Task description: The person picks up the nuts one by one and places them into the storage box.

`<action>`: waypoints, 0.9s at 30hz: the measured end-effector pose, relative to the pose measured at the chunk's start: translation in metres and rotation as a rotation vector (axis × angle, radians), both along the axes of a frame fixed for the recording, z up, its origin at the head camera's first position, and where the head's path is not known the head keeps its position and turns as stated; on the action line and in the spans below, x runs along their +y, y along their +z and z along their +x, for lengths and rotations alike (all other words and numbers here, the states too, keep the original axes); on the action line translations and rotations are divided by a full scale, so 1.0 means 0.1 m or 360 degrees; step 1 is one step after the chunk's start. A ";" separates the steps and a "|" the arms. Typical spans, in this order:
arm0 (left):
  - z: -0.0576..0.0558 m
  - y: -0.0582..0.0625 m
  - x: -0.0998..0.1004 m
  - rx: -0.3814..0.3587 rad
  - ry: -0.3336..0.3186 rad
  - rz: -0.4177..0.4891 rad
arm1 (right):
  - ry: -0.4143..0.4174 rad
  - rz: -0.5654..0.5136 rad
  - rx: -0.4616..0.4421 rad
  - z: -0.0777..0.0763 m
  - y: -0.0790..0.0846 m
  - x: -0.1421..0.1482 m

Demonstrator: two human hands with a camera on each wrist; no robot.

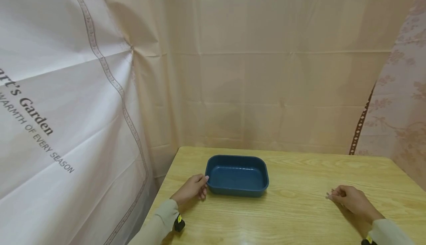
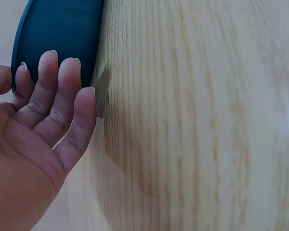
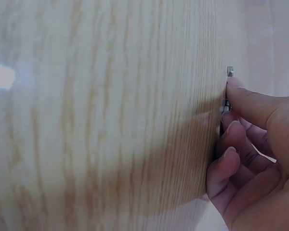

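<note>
A dark blue rectangular plastic basin (image 1: 233, 192) with rounded corners stands on the wooden table, nothing inside it. My left hand (image 1: 189, 191) pinches its left rim between thumb and index finger. In the left wrist view the other fingers (image 2: 56, 115) lie along the outside of its wall (image 2: 82, 33). Well to the right, my right hand (image 1: 354, 201) pinches a small shiny metal piece (image 1: 328, 195), low over the tabletop. The right wrist view shows a bit of that metal piece (image 3: 229, 71) beyond the thumb; fingers hide most of it, and I cannot tell its kind.
The light wooden table (image 1: 266, 221) spans the front. Behind it hangs a beige cloth curtain (image 1: 266, 74). A white printed cloth (image 1: 66, 100) drapes along the left side, and a pinkish floral cloth (image 1: 396, 119) hangs at the right edge.
</note>
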State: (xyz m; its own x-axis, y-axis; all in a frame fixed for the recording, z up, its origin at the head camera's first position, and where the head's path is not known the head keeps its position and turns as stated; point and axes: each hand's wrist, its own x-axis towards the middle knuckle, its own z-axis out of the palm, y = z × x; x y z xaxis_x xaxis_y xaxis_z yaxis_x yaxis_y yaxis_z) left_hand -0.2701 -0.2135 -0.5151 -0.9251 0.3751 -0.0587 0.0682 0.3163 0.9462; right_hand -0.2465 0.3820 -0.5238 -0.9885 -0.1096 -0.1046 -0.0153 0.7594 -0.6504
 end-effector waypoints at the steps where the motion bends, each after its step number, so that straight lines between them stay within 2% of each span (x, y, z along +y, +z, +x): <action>1: 0.00 0.00 0.00 -0.0005 0.0004 0.0000 | 0.0004 -0.0002 0.0000 0.00 0.00 0.01; 16: 0.00 -0.03 -0.01 -0.0018 -0.0010 0.0042 | -0.0045 -0.0144 -0.0106 0.05 -0.01 0.12; 21: -0.01 -0.06 -0.01 -0.0031 -0.0020 0.0039 | -0.0056 -0.0124 -0.0112 0.09 -0.01 0.15; 27: -0.01 -0.01 -0.03 -0.0028 -0.0046 0.0044 | -0.0087 -0.0062 -0.0079 0.07 -0.02 0.14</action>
